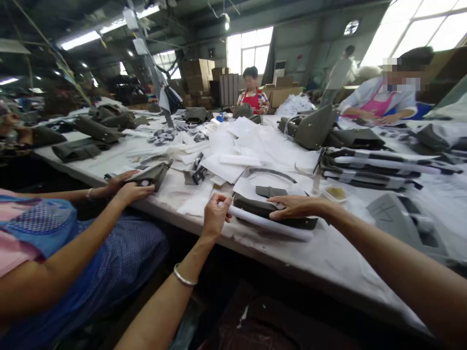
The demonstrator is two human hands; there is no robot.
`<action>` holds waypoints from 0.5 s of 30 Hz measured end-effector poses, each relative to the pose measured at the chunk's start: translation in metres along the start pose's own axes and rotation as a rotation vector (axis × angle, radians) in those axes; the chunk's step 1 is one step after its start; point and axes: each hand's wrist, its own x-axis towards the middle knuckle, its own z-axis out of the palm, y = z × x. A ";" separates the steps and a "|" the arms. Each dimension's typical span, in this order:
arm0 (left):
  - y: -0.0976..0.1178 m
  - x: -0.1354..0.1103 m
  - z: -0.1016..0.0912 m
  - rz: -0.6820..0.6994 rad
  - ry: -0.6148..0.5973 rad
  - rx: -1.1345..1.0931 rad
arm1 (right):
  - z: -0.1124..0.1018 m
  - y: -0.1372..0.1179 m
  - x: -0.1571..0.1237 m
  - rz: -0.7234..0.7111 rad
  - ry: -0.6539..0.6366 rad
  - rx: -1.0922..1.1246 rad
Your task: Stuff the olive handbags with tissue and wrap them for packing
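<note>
A dark grey-green handbag (251, 205) lies on the table in front of me, its curved handle (272, 171) standing out behind it. White sheet material (272, 224) runs along its near side. My left hand (217, 214) pinches the left end of this white sheet, its fingertips pressed together. Over the bag's front lies my right hand (294, 206), with fingers stretched out and thumb apart, touching its surface. A grey flap or strap piece (270, 191) rests on top of the bag, beside a white paper (244, 187).
Loose white paper (241, 141) is heaped behind the bag. At right lie stacked bags (368, 167), a small dish (335, 193) and a grey box-like object (401, 221). A co-worker's hands (134, 190) hold a grey bag close at left. Other people work across the table.
</note>
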 end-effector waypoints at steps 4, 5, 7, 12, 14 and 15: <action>-0.020 0.008 0.022 -0.004 0.069 -0.024 | 0.021 0.000 0.001 -0.016 0.108 -0.055; -0.025 0.006 0.025 -0.004 0.097 -0.024 | 0.027 0.000 0.001 -0.034 0.147 -0.068; -0.035 -0.001 0.028 -0.019 0.166 -0.026 | 0.037 -0.002 0.000 -0.089 0.217 -0.096; -0.059 -0.015 0.031 0.048 0.249 0.149 | 0.050 -0.001 -0.004 -0.112 0.340 -0.119; -0.063 -0.015 0.025 0.183 0.256 0.319 | 0.056 0.001 -0.003 -0.092 0.399 -0.126; -0.061 -0.014 0.021 0.273 0.264 0.402 | 0.059 0.002 -0.001 -0.083 0.430 -0.140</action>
